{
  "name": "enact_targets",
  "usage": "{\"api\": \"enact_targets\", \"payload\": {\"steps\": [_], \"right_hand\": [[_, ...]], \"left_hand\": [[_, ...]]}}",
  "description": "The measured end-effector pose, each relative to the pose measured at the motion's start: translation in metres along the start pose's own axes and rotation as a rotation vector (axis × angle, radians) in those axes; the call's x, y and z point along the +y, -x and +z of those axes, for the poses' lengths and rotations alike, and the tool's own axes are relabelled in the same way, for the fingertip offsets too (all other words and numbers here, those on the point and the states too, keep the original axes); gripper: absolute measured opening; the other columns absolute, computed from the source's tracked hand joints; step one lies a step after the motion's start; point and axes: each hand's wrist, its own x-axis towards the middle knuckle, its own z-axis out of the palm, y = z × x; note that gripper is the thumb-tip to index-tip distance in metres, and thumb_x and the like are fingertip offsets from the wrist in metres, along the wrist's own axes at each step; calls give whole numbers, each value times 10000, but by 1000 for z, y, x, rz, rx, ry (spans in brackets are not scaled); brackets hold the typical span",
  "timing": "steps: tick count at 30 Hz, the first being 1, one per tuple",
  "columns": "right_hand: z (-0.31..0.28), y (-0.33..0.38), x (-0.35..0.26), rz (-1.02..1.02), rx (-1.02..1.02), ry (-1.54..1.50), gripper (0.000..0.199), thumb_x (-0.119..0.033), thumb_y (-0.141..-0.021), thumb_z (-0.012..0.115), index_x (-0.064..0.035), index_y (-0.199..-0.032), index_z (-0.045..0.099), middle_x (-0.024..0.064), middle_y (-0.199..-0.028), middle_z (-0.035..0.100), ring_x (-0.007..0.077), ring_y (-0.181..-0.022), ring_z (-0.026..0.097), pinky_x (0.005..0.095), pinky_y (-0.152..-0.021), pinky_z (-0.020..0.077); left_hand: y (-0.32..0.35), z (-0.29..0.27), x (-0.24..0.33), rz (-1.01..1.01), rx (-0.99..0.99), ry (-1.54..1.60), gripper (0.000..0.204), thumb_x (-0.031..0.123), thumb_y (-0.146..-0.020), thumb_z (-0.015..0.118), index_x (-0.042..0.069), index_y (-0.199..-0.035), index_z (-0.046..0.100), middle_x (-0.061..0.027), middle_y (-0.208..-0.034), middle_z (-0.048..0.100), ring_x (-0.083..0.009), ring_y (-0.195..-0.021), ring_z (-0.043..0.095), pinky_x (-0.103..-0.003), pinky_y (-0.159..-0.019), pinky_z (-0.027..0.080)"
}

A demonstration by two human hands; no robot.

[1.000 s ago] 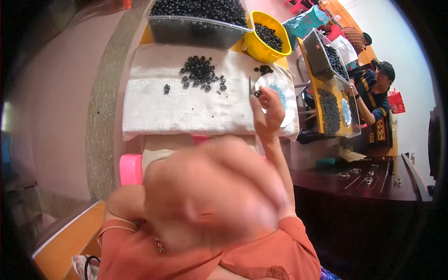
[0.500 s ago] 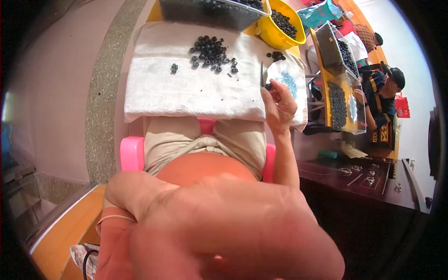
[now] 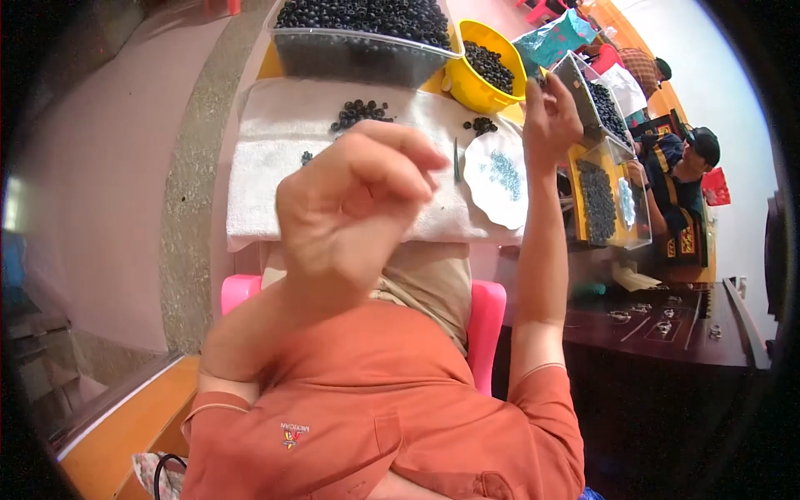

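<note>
Left hand (image 3: 354, 208) is raised close to the camera, blurry, fingers loosely curled in, and I can't tell if anything's pinched in it. Right hand (image 3: 548, 117) is lifted too, forearm upright, fingers bunched near the yellow bowl (image 3: 475, 87); can't tell whether it grips anything. The hands are well apart.

Under them a white towel (image 3: 267, 167) covers the desk. On it: one white plate (image 3: 492, 196) with small pale blue bits, two little piles of dark beads (image 3: 360, 112), and a thin dark tool (image 3: 457, 160) just left of the plate.

One clear tub (image 3: 358, 54) full of dark beads sits at the far edge, touching the bowl. The towel's left half is mostly bare. Two more clear trays (image 3: 600, 183) lie off to the right.
</note>
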Motion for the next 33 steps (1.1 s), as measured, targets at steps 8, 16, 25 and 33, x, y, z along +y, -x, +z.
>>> {"api": "enact_targets", "payload": {"steps": [8,16,25,33], "right_hand": [[20,-13,69,102,-190,212,219,-149,-837,754,-3,-1000,741,80,-831,724,110,-709,651,243,-643,514],[14,68,10,250,-771,-193,174,-54,-845,736,2,-1009,712,18,-816,666,58,-708,575,216,-627,474],[30,95,-18,-20,-1037,180,234,-178,-810,724,-36,-995,722,129,-909,682,306,-785,661,390,-740,522],[38,102,-19,-43,-1039,180,192,-125,-800,675,-26,-960,712,148,-919,675,318,-855,666,398,-790,515]], "left_hand": [[-5,-26,-61,-309,247,-197,96,-30,-873,603,7,-955,638,-33,-913,655,-59,-800,584,-215,-733,488],[6,-56,-97,-406,366,-250,143,14,-880,608,-3,-1021,623,-39,-952,654,-74,-789,599,-234,-709,512],[32,-72,-113,-508,381,-304,164,23,-880,602,-6,-1041,617,-43,-957,649,-83,-768,597,-237,-689,514],[31,-77,-111,-514,398,-320,153,21,-874,608,-5,-1024,622,-33,-928,645,-76,-740,592,-231,-666,508]]}}
